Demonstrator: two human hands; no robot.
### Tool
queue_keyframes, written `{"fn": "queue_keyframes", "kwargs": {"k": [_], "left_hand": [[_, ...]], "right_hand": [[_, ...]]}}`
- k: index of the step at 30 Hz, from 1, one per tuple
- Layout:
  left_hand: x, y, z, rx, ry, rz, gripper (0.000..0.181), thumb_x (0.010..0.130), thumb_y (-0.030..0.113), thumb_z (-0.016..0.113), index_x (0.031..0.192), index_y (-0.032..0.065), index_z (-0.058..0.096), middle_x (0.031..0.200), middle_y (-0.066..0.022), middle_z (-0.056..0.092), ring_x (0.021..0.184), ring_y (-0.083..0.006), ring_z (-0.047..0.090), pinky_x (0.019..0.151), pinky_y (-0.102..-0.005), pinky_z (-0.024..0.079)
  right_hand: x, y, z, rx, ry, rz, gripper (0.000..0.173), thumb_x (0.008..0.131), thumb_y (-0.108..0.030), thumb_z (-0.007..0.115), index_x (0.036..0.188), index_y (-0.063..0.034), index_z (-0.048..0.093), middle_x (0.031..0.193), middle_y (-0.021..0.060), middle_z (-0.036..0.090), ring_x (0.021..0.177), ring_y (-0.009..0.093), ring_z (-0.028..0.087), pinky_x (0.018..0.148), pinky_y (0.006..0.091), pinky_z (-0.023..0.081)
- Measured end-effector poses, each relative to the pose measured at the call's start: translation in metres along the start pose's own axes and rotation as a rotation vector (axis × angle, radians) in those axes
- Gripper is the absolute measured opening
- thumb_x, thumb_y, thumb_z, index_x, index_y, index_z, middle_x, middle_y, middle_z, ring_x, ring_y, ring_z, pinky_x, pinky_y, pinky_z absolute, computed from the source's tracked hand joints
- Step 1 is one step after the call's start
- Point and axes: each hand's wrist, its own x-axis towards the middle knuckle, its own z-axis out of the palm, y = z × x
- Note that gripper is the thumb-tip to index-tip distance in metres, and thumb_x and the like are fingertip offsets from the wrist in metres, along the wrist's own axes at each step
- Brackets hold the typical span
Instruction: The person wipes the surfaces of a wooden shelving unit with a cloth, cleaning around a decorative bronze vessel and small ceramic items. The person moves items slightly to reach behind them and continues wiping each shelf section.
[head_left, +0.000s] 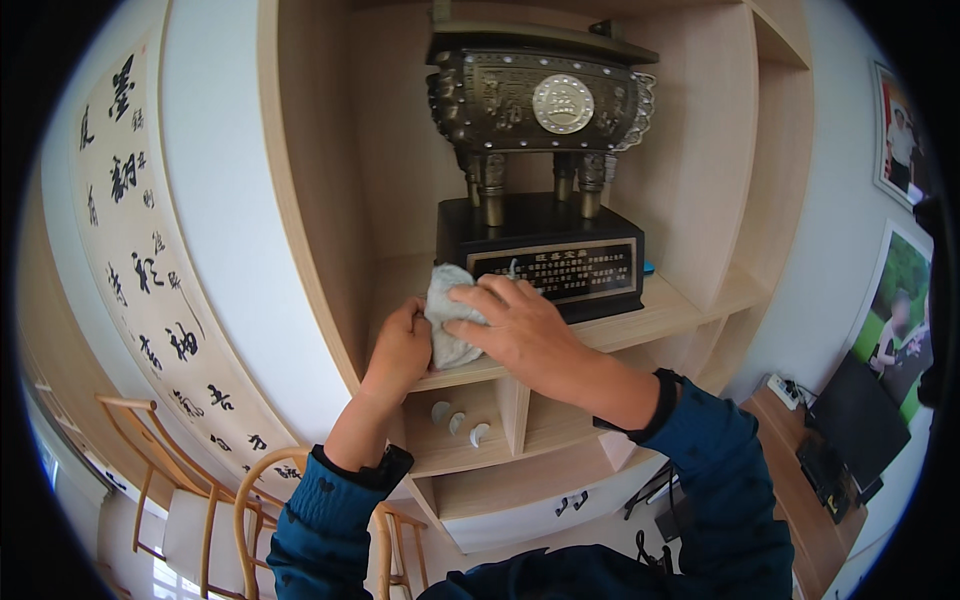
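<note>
A crumpled light-grey cloth (448, 289) is between my hands at the front edge of a wooden shelf (660, 306). My left hand (399, 345) grips its left side, with the fingertips partly hidden. From the right, my right hand (517, 319) presses curled fingers onto the cloth. Whether the cloth wraps another object cannot be made out. Just behind stands a black pedestal (540, 221) with an inscribed plaque (592, 266). On it rests a bronze-coloured ding vessel (502, 97) with a round silvery medallion (563, 103). A small thin grey piece (514, 268) pokes up above my right hand.
Below, a cubby holds several pale crescent-shaped pieces (455, 424). A calligraphy scroll (150, 262) hangs at left above wooden chairs (199, 532). At right, a desk (787, 450) carries a dark monitor (859, 420) and a power strip (782, 391). A blue object (649, 267) lies behind the pedestal.
</note>
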Motion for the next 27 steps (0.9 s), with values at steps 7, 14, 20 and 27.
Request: {"fn": "queue_keyframes", "kwargs": {"k": [7,14,20,27], "left_hand": [[-0.005,0.007,0.000,-0.026,0.002,-0.070,0.024,0.105,0.008,0.039,0.112,-0.0018,0.060,0.088,-0.0101,0.067,0.050,-0.0123,0.055,0.049,-0.0280,0.047],[-0.001,0.003,0.003,0.180,-0.023,0.047,0.019,0.101,0.009,0.052,0.112,-0.0026,0.060,0.084,-0.0133,0.070,0.058,-0.0173,0.060,0.058,-0.0323,0.049],[0.001,0.000,0.007,0.321,-0.002,0.041,0.025,0.092,0.011,0.068,0.113,-0.0023,0.062,0.089,-0.0178,0.070,0.075,-0.0236,0.067,0.072,-0.0352,0.052],[0.002,-0.004,0.005,0.202,-0.077,0.285,0.034,0.085,0.002,0.072,0.118,-0.0024,0.063,0.106,-0.0164,0.073,0.102,-0.0212,0.068,0.089,-0.0340,0.053]], "right_hand": [[-0.073,0.048,-0.006,-0.056,0.081,0.155,0.023,0.074,-0.006,0.072,0.092,-0.0203,0.078,0.116,0.0008,0.062,0.111,0.026,0.056,0.095,0.0388,0.046],[-0.166,0.107,-0.064,-0.486,0.046,0.785,0.025,0.075,0.003,0.066,0.089,-0.0152,0.075,0.111,0.0066,0.062,0.109,0.031,0.058,0.091,0.0415,0.048],[-0.102,0.060,-0.061,-0.220,0.363,0.434,0.048,0.069,0.011,0.053,0.107,-0.0102,0.074,0.122,0.0119,0.061,0.107,0.035,0.057,0.093,0.0439,0.047],[-0.009,0.003,0.007,-0.063,0.250,-0.044,0.033,0.084,-0.014,0.065,0.116,-0.0196,0.072,0.140,0.0045,0.056,0.123,0.028,0.054,0.101,0.0417,0.044]]}}
